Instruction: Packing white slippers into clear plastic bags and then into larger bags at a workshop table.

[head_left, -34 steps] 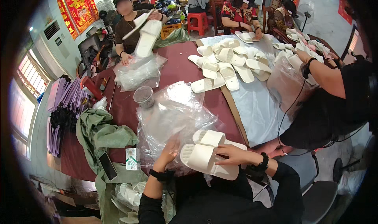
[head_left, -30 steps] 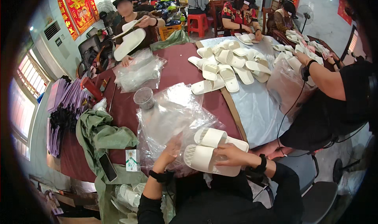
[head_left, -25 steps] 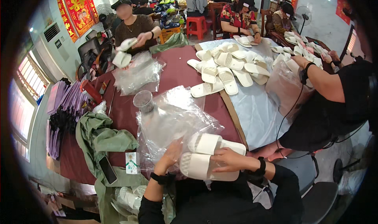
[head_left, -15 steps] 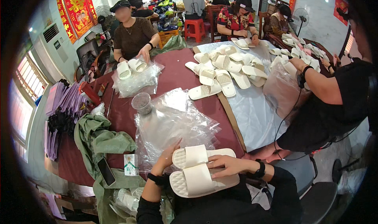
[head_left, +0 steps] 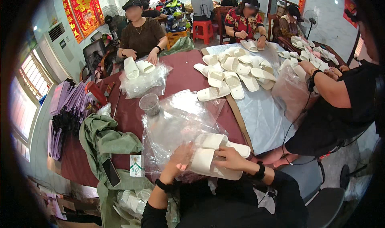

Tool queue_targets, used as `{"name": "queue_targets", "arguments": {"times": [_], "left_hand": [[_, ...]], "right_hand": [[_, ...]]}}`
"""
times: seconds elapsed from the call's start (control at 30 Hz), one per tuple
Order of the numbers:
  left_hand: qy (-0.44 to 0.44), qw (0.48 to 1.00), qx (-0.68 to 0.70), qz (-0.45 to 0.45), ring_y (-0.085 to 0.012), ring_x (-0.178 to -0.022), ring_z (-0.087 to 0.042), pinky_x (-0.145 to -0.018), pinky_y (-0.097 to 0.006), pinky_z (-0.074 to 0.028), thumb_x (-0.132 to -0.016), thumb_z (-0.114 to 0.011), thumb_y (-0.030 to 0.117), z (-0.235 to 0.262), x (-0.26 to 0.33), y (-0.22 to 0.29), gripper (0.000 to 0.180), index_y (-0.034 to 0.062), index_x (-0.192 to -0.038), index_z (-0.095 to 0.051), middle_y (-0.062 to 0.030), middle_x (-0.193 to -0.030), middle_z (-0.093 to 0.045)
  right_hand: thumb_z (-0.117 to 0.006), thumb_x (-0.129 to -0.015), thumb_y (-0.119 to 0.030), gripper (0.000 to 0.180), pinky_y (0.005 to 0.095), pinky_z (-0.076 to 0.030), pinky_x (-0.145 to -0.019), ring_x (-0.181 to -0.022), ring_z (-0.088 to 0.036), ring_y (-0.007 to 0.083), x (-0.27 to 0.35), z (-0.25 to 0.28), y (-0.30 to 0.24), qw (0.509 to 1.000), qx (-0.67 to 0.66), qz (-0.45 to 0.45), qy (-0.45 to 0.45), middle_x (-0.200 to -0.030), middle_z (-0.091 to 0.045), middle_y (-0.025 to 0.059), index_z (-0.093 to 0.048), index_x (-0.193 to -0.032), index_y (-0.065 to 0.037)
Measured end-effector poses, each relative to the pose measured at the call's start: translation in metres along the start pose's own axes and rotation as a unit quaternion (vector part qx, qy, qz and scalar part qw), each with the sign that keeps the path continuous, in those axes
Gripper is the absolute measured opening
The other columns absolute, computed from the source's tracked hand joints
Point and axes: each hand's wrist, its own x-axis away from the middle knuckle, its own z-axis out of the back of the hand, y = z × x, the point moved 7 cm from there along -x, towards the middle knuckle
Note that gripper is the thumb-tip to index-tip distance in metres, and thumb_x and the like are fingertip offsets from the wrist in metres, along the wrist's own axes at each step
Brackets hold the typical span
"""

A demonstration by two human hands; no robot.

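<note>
- Working at a table in maroon cloth [head_left: 183,67], in a pale-walled room.
- Holding a pair of white slide slippers [head_left: 204,162] side by side at the near edge with the right hand [head_left: 232,159], curling fingers over the near strap's back edge.
- Setting the left hand [head_left: 180,158] at the toe ends, loosely extending its fingers; not making out whether pinching film.
- Moving the pair up toward the clear plastic bags [head_left: 170,126] since half a second ago; now masking the quilted toes, plainly bare then, behind hand and apparently film; judging by that, seeming partly sleeved.
- Contrasting smooth, matte straps and rounded soles with thin, shiny, crinkling plastic.
- Passing left to rumpled green cloth [head_left: 104,138] and a flat, glossy phone [head_left: 111,172].
- Farther off, finding a round, clear tub [head_left: 149,104], then a heap of white slippers [head_left: 232,83] overlapping at angles.
- Facing a co-worker [head_left: 140,37] across the table, behind another white pair [head_left: 131,69].
</note>
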Motion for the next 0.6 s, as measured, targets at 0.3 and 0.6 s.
{"name": "queue_targets", "arguments": {"times": [0.3,0.6], "left_hand": [[0.055,0.962,0.224,0.143,-0.0435,-0.118,-0.044,-0.098,-0.046,-0.036,-0.095,-0.039,0.020,-0.003,0.001,0.009,0.047,0.0027,-0.139,-0.032,-0.0285,-0.131,-0.043],[0.024,0.982,0.061,0.174,-0.0458,-0.130,-0.027,-0.104,-0.059,-0.019,-0.095,-0.040,0.026,0.021,-0.019,0.023,0.055,0.0144,-0.145,-0.023,-0.0257,-0.141,-0.031]], "right_hand": [[-0.068,-0.073,-0.033,0.045,0.0419,-0.043,-0.071,-0.085,-0.055,0.0314,0.015,0.005,0.021,0.986,0.027,-0.053,0.156,-0.088,-0.052,0.0148,-0.063,-0.103,0.000],[-0.075,-0.065,-0.023,0.047,0.0435,-0.041,-0.079,-0.096,-0.052,0.0357,0.021,-0.011,-0.024,0.965,0.168,0.095,0.179,-0.097,-0.052,0.0174,-0.058,-0.102,0.001]]}}
